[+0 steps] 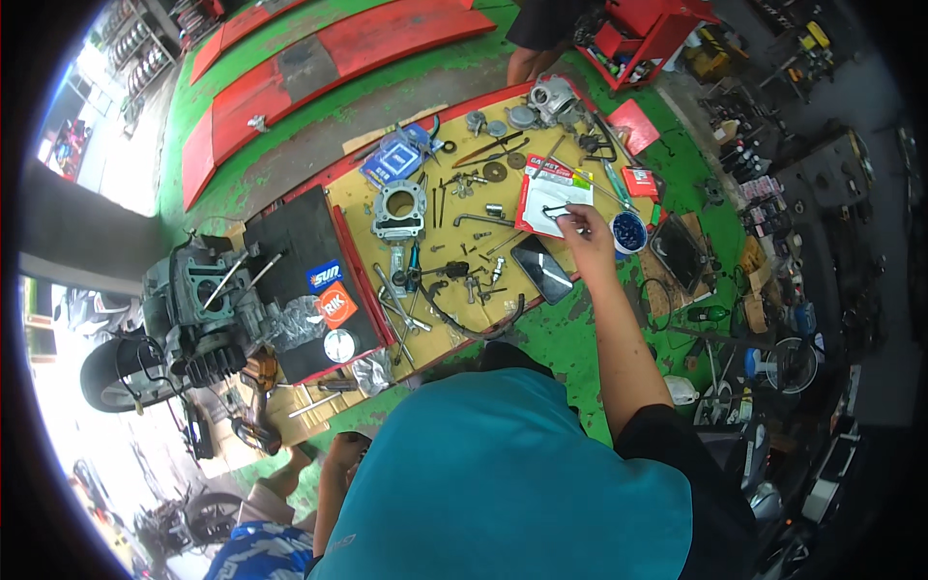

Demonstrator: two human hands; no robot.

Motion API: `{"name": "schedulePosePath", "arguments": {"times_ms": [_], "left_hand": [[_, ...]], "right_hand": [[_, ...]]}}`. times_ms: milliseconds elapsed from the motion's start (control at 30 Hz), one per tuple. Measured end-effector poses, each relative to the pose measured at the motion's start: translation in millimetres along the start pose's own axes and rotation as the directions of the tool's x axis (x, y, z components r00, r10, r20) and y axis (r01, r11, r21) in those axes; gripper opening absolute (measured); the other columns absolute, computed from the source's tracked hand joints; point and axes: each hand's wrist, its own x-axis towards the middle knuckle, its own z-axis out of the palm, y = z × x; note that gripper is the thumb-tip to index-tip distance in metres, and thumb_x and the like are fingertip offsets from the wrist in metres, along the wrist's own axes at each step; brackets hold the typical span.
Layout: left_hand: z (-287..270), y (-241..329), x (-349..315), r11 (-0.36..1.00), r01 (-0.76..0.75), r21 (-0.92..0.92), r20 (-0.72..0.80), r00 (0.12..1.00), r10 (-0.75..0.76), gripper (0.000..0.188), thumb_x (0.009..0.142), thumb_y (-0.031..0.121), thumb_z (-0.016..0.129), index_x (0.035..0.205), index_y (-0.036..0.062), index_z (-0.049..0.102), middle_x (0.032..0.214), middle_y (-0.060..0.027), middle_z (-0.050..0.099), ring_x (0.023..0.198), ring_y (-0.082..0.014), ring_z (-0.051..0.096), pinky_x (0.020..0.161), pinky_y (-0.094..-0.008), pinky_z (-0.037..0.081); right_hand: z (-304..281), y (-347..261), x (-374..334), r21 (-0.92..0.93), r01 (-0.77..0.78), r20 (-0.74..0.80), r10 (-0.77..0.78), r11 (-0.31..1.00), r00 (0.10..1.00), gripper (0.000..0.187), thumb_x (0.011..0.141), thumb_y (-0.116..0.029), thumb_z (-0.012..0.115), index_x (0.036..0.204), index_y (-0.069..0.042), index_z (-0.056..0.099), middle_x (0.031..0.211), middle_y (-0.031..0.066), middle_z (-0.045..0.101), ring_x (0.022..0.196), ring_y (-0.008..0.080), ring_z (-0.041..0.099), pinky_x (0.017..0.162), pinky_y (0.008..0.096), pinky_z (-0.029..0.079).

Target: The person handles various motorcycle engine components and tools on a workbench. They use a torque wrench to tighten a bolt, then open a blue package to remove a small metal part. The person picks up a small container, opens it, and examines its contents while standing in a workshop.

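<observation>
My right hand (585, 232) reaches out over the bench, with its fingers pinched on a small thin black part (555, 209). That part is held over a red-and-white gasket packet (530, 201), and its exact kind cannot be made out. Just right of the hand stands a white tub of dark blue grease (629, 233). A black smartphone (541, 270) lies near the bench edge, below the hand. At the lower left, my left hand (346, 450) is beside my body, its fingers mostly hidden. An engine cylinder block (399, 209) sits farther left on the bench.
Bolts, wrenches and a black hose (454, 319) cover the cardboard-topped bench (360, 213). An engine (198, 290) stands at left. Another person's legs (530, 58) show at the far edge, and another person in patterned shorts (261, 551) is at lower left. A red tool cart (648, 43) stands behind.
</observation>
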Motion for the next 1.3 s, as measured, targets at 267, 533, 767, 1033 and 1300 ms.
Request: {"name": "schedulePosePath", "arguments": {"times_ms": [267, 533, 767, 1033, 1300], "left_hand": [[90.2, 14.5, -76.8, 0.978, 0.117, -0.172, -0.136, 0.981, -0.142, 0.022, 0.085, 0.016, 0.068, 0.096, -0.0005, 0.078, 0.086, -0.0114, 0.076, 0.078, -0.017, 0.071, 0.073, -0.0334, 0.056], [160.3, 22.1, -102.0, 0.955, 0.159, -0.249, -0.2, 0.957, -0.211, 0.022, 0.086, 0.016, 0.069, 0.097, -0.0015, 0.077, 0.086, -0.0113, 0.076, 0.078, -0.0163, 0.07, 0.073, -0.0331, 0.055], [168.4, 26.2, -71.2, 0.96, 0.118, -0.255, -0.215, 0.961, -0.175, 0.022, 0.087, 0.016, 0.07, 0.098, -0.0024, 0.077, 0.086, -0.0112, 0.076, 0.078, -0.0156, 0.069, 0.073, -0.0329, 0.054], [151.5, 37.8, -44.7, 0.977, 0.033, -0.21, -0.242, 0.967, -0.084, 0.023, 0.088, 0.016, 0.071, 0.098, -0.0034, 0.076, 0.086, -0.0111, 0.076, 0.078, -0.0149, 0.068, 0.072, -0.0326, 0.054], [145.5, 47.5, -39.5, 0.974, 0.059, -0.218, -0.219, 0.97, -0.108, 0.019, 0.088, 0.013, 0.071, 0.096, -0.0034, 0.077, 0.085, -0.0093, 0.075, 0.076, -0.0138, 0.066, 0.071, -0.0316, 0.053]], "right_hand": [[26.1, 47.2, 25.2, -0.635, 0.248, 0.475, 0.117, 0.731, 0.872, 0.081, 0.069, -0.034, 0.089, 0.14, -0.016, 0.053, 0.145, 0.0124, 0.047, 0.133, 0.0348, 0.042, 0.107, 0.0616, 0.035], [32.7, 93.3, 56.4, -0.681, 0.296, 0.588, 0.261, 0.67, 0.765, 0.089, 0.077, -0.047, 0.081, 0.151, -0.017, 0.043, 0.156, 0.0202, 0.037, 0.144, 0.0412, 0.034, 0.115, 0.0644, 0.027], [26.1, 112.4, 67.6, -0.552, 0.339, 0.612, 0.094, 0.761, 0.785, 0.051, 0.096, -0.035, 0.06, 0.139, -0.007, 0.056, 0.138, 0.0206, 0.058, 0.127, 0.0404, 0.053, 0.109, 0.0557, 0.04], [5.3, 103.6, 107.1, -0.398, 0.026, 0.631, 0.253, 0.917, 0.733, 0.041, 0.1, -0.029, 0.056, 0.124, 0.003, 0.061, 0.111, 0.0296, 0.066, 0.105, 0.0438, 0.064, 0.093, 0.0487, 0.05], [-40.7, 75.5, 172.4, -0.42, -0.074, 0.575, 0.329, 0.904, 0.749, 0.034, 0.099, -0.028, 0.059, 0.117, 0.0, 0.067, 0.104, 0.0264, 0.07, 0.097, 0.0415, 0.067, 0.085, 0.0455, 0.051]]}}
